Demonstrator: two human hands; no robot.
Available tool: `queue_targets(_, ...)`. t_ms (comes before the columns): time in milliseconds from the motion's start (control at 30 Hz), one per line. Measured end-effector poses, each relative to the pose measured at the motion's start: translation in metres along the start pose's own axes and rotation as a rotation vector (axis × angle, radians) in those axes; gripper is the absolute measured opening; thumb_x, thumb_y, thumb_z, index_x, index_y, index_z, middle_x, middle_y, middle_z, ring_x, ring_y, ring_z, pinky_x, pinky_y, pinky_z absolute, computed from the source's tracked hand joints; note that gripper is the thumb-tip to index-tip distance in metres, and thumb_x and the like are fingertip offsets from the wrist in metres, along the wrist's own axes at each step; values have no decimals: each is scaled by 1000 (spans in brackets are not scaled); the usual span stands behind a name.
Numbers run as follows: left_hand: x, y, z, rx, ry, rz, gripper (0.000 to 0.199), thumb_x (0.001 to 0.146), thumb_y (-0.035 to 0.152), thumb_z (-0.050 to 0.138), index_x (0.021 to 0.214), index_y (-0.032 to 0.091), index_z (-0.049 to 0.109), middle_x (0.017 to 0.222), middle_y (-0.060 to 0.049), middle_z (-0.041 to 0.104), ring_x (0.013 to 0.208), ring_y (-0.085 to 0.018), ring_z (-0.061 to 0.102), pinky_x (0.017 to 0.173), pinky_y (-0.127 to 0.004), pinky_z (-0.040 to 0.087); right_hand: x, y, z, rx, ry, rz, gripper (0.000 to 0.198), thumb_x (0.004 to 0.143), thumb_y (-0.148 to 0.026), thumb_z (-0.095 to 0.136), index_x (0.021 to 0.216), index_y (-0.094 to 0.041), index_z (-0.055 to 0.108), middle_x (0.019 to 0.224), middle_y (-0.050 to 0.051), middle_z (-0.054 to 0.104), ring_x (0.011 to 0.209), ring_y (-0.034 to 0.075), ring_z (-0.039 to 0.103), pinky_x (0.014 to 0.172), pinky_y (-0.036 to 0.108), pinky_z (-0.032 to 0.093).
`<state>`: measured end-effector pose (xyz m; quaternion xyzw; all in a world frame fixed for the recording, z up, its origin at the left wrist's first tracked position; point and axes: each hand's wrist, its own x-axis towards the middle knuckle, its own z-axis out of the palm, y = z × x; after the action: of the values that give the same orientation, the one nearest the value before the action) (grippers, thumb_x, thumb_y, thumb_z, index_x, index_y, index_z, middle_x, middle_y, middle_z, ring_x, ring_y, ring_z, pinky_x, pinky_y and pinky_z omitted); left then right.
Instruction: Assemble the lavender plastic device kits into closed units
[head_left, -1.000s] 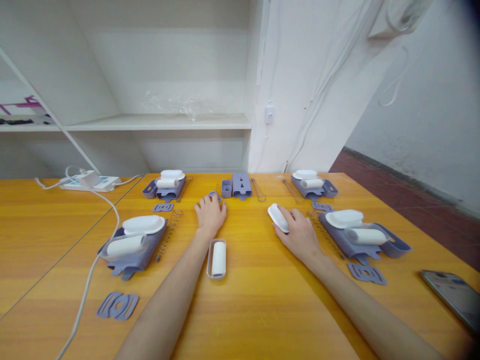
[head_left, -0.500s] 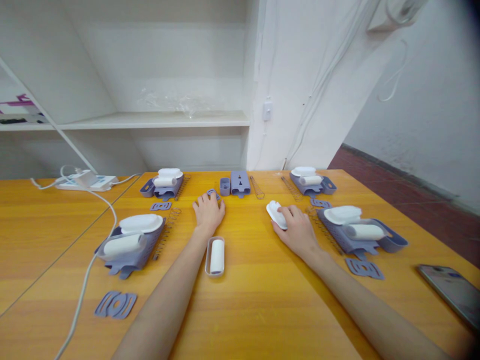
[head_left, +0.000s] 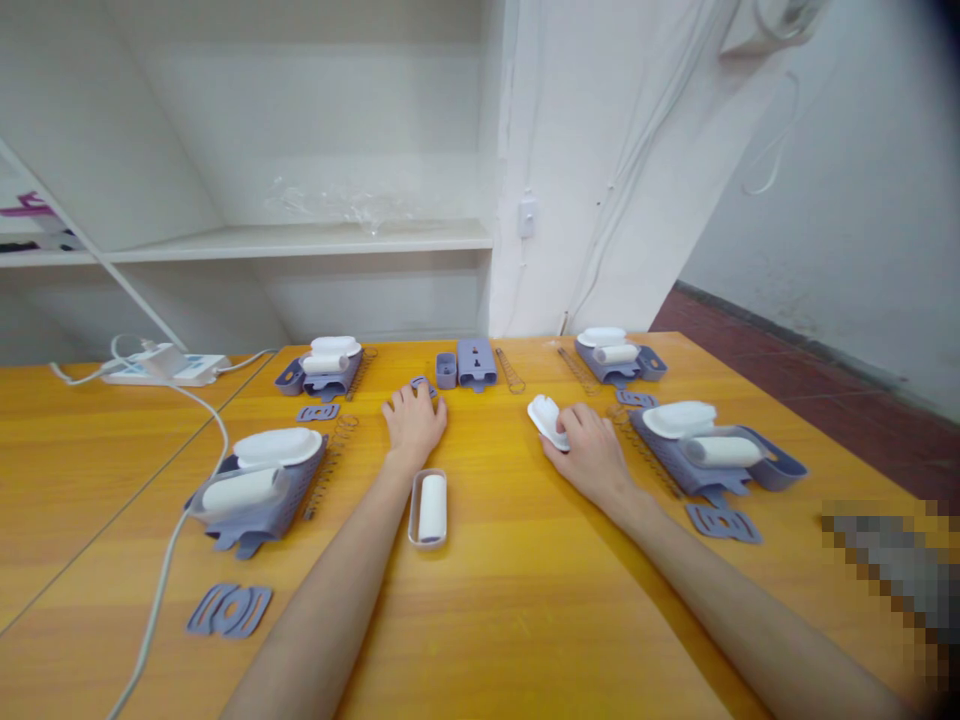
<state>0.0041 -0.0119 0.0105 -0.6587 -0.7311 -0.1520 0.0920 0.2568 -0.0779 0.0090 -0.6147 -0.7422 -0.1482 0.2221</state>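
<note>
The right hand sits right of centre in the frame, palm down, its fingers curled over the near edge of a white oval cap that lies on the table. Whether the cap is lifted clear of the surface cannot be told.

The left hand lies flat at centre frame, fingers spread and holding nothing, their tips touching a small lavender plate.

A clear tray with a white roller lies just below the left wrist.

To grip the cap securely, place the thumb and fingers on opposite long edges and keep it level. Move it along the open lane at centre frame, well apart from the coil springs just right of the hand. Pin the lavender plate under the fingertips so that it does not slide on the smooth surface.
</note>
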Motion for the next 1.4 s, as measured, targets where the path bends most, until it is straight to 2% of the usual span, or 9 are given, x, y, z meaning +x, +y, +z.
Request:
queue_targets(167, 0, -1, 2, 3, 24, 16, 42, 88, 43, 35, 119, 18, 48, 111, -15, 53, 106, -30, 47, 86, -44, 33, 0, -1, -1, -20, -11, 1, 17, 79, -34, 57, 73, -18, 52, 83, 5, 54, 81, 19, 48, 69, 29, 29)
queue_targets(367, 1, -2, 2, -11, 29, 21, 42, 87, 44, 36, 117, 17, 50, 110, -15, 53, 105, -31, 47, 86, -44, 33, -1, 0, -1, 1, 14, -14, 20, 80, -34, 57, 69, -18, 58, 92, 6, 59, 89, 20, 49, 72, 30, 29)
queue_targets(600, 4, -2, -4, -112, 55, 28, 37, 88, 40, 38, 117, 20, 50, 114, -13, 52, 108, -28, 46, 88, -42, 35, -2, 0, 0, -12, 15, -5, 22, 81, -34, 57, 66, -18, 61, 95, 7, 61, 92, 21, 50, 74, 32, 29)
queue_targets(667, 6, 0, -11, -154, 83, 86, 35, 89, 38, 37, 116, 22, 51, 120, -12, 49, 112, -27, 44, 91, -40, 35, -2, 0, 0, -12, 18, -6, 22, 81, -34, 57, 66, -18, 61, 95, 7, 61, 92, 21, 50, 74, 32, 29)
queue_targets(800, 12, 14, -28, -186, 95, 298, 34, 88, 37, 38, 118, 25, 50, 131, -9, 42, 121, -25, 37, 100, -39, 28, -2, 0, -1, -14, 13, -4, 22, 81, -33, 57, 66, -18, 62, 95, 7, 61, 91, 21, 50, 74, 32, 29)
queue_targets(1000, 30, 46, -33, -132, 8, 548, 51, 81, 38, 50, 130, 27, 39, 139, -10, 37, 130, -28, 29, 107, -47, 16, -2, -1, -3, -3, 12, -6, 22, 82, -34, 57, 67, -18, 61, 95, 6, 61, 91, 20, 50, 75, 32, 29)
queue_targets(1100, 37, 54, -26, -104, -98, 574, 56, 79, 38, 53, 132, 28, 36, 142, -10, 35, 134, -29, 25, 108, -54, 10, -2, -1, -4, 6, 19, -10, 21, 82, -34, 57, 67, -19, 61, 95, 6, 61, 92, 20, 49, 76, 32, 29)
queue_targets(1200, 35, 57, -23, -81, -180, 586, 51, 79, 38, 53, 128, 29, 41, 139, -10, 39, 131, -30, 30, 106, -60, 4, -3, -2, -5, 8, 21, -12, 21, 82, -33, 57, 67, -19, 60, 95, 6, 61, 92, 21, 49, 76, 32, 29)
queue_targets(1400, 12, 52, -30, -133, -98, 668, 41, 81, 40, 52, 120, 28, 48, 122, -11, 52, 116, -31, 45, 104, -64, 9, -3, -2, -4, 17, 26, -10, 20, 82, -32, 58, 66, -19, 60, 96, 7, 61, 92, 21, 49, 77, 32, 29)
